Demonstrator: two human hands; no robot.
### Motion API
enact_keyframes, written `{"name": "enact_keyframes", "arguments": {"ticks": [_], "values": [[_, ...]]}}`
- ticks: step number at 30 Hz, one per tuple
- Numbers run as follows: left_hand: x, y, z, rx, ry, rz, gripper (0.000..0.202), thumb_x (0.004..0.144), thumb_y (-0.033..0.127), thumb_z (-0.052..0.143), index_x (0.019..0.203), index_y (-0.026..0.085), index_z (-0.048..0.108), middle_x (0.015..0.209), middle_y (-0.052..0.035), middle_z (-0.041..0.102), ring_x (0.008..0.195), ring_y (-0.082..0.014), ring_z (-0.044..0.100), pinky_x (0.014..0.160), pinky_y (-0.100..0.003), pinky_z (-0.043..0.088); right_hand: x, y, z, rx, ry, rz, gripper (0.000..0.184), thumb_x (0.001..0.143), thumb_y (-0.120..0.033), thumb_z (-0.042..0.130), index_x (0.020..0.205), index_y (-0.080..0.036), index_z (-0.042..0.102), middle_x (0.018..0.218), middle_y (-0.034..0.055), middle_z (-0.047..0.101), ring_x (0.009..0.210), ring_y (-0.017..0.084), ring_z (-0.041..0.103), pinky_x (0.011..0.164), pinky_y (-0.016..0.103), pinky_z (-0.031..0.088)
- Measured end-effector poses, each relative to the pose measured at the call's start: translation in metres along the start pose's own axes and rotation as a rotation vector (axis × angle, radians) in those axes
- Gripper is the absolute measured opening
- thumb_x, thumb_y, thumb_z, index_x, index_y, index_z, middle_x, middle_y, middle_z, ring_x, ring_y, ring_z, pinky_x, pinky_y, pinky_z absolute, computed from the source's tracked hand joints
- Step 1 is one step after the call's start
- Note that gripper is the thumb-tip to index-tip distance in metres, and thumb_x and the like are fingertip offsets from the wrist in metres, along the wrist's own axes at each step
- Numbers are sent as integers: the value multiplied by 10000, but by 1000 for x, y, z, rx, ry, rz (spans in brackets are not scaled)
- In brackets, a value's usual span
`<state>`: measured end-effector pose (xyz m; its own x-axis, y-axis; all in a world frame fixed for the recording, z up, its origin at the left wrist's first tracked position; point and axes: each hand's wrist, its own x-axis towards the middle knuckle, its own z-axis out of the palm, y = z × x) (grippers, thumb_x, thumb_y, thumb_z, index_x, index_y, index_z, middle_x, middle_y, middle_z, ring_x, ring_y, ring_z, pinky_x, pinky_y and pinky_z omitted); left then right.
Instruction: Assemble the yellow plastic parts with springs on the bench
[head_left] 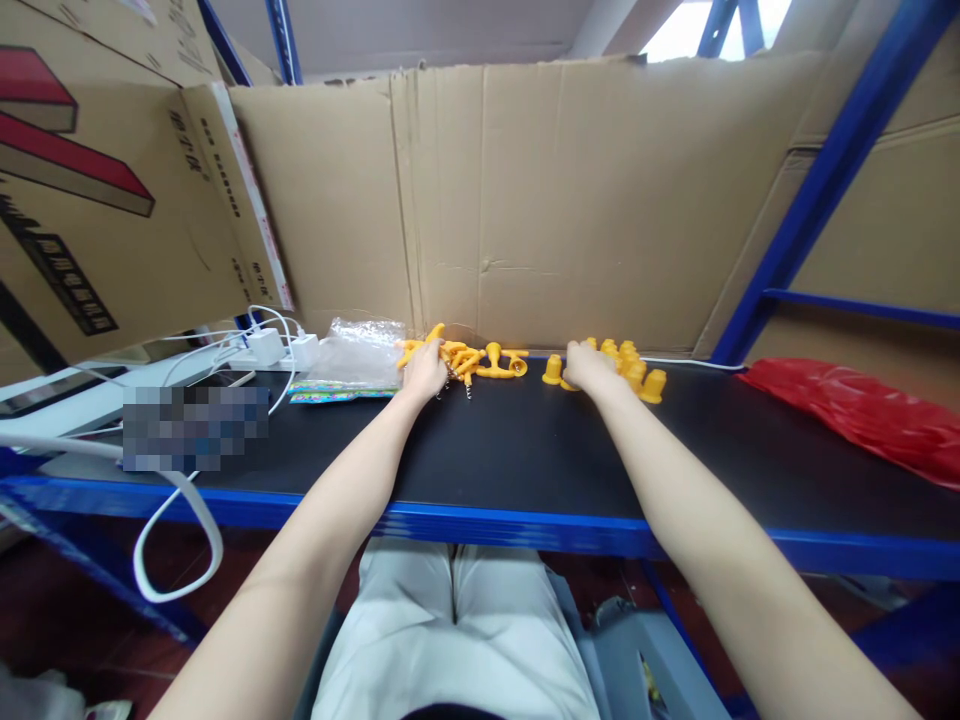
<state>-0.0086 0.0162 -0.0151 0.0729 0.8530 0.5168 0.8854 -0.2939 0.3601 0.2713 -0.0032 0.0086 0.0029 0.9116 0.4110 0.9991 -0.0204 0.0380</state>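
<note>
My left hand [424, 368] reaches to the back of the black shelf top [525, 450] and closes on a yellow handled piece from a pile of yellow corkscrew-like parts [469, 360]. To the right, my right hand [589, 366] rests on a cluster of yellow cap-shaped pieces [637, 372], with its fingers curled over one of them. One cap [553, 370] stands alone between the two piles.
A clear plastic bag [358, 352] lies left of the parts, beside white chargers and cables [262, 350]. A red plastic bag [862, 415] lies at the right. Cardboard sheets [562, 200] wall off the back. Blue shelf posts [817, 190] frame the right side.
</note>
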Motion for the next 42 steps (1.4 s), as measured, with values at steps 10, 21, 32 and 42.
{"name": "enact_keyframes", "arguments": {"ticks": [10,21,32,42], "values": [[-8,1,17,215,-227,16,492,873,393,401,1356,299,415,1455,-140,342,1356,-333,278,1018,-586,291,-12,-43,4,131,-36,-236,365,920,-318,417,1227,-148,520,1253,163,544,1135,286,521,898,449,392],[-7,3,19,177,-145,5,499,908,357,356,1404,312,326,1376,-134,395,1285,-305,372,1007,-521,331,-13,-69,33,243,-127,-331,229,905,-357,461,986,-171,565,1106,121,594,1079,249,516,880,423,382],[-6,3,17,179,-103,88,447,909,273,362,1351,242,418,1418,-121,338,1298,-270,353,1044,-429,332,-12,-66,28,213,-85,-468,236,921,-179,438,1147,-150,499,1142,130,588,1080,231,516,840,348,357],[-7,12,10,130,-11,99,373,928,320,344,1210,221,567,1375,-102,456,1279,-263,381,1047,-455,316,-13,-70,8,202,137,-593,214,956,-166,309,994,-148,519,1017,113,563,932,197,502,818,308,361]]}}
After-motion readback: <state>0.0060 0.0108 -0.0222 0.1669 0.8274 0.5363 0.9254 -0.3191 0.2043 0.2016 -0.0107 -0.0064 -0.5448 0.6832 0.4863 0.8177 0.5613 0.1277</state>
